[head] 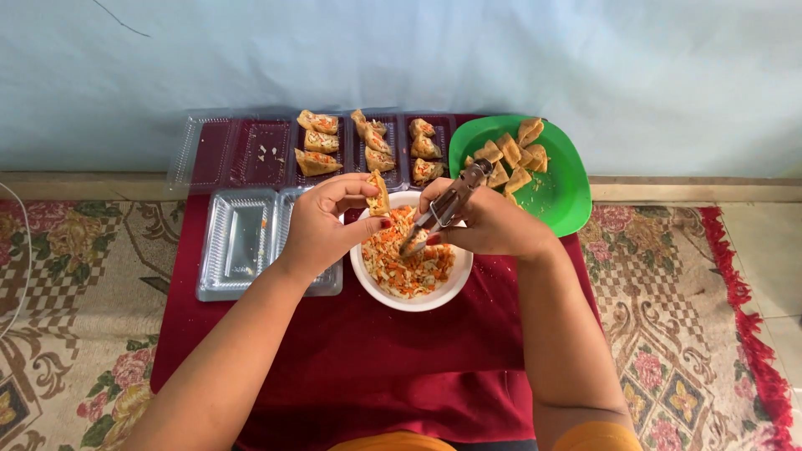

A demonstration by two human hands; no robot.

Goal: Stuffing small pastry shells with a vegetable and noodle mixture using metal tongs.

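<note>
Gripping a tofu pocket [378,194] in the left hand [322,227] and tongs [441,209] in the right hand [489,224] above the centre bowl [411,302], filling could spill if the pocket tilts.

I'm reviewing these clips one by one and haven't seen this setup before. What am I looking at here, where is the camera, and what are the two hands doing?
There is no machine here: a person works with bare hands, and the single picture comes from a camera on their head, looking down. They sit at a surface covered with a dark red cloth, set on a patterned carpet. The left hand holds a triangular fried tofu piece over a white bowl of shredded orange and pale filling. The right hand grips metal tongs, their tips down in the filling. Behind are a clear plastic tray with stuffed pieces, a green plate of plain pieces, and an empty clear container.
</note>
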